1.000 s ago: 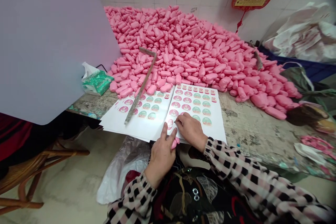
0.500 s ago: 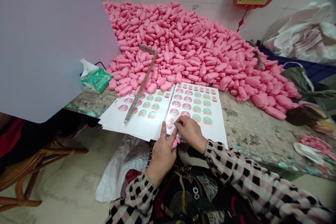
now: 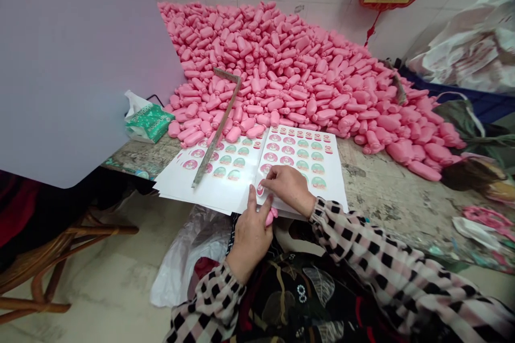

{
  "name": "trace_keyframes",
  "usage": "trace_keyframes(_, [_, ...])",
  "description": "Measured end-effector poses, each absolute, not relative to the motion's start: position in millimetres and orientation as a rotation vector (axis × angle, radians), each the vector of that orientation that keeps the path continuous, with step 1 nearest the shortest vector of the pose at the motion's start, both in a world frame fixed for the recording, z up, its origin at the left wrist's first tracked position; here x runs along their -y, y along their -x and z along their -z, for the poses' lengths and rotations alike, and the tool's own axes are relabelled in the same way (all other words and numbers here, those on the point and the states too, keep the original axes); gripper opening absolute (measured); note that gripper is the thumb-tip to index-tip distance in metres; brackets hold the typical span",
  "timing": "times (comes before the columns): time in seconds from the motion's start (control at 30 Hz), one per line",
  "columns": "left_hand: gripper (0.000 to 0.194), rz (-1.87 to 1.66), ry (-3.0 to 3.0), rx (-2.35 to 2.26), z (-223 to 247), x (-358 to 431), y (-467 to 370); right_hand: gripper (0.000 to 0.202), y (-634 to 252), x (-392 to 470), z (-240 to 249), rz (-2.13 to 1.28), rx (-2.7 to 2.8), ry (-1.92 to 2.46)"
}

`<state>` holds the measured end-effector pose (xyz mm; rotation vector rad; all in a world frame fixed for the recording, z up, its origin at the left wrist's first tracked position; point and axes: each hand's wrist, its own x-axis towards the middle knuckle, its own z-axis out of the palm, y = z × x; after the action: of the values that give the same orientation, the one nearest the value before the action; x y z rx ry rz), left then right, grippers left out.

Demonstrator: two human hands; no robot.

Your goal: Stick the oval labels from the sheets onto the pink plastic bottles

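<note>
Two sticker sheets on the counter; right hand pinches a round sticker, left hand grasps one pink bottle.

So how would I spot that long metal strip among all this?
Find the huge heap of pink pieces against the tiled wall. At its near left edge, the metal strip slants down onto the left sticker sheet. It is the only grey, straight, rigid thing there.
</note>
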<state>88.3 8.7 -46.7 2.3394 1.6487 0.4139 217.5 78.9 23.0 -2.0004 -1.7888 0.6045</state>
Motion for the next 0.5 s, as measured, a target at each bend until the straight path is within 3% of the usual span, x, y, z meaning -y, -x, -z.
trace_keyframes(0.23, [0.061, -0.445, -2.275, -1.570, 42, -7, -82, 0.022, -244, -80, -39, -0.731, 1.736, 1.826])
trace_keyframes(0.37, [0.055, -0.737, -2.185, -1.418, 26, 4, -69, 0.029, -286, -60, -15, -0.887, 1.507, 1.776])
trace_keyframes(0.5, [0.049, -1.008, -1.522, -1.270, -1, 4, -82, 0.034, -312, -33, -8, -1.006, 1.195, 1.581])
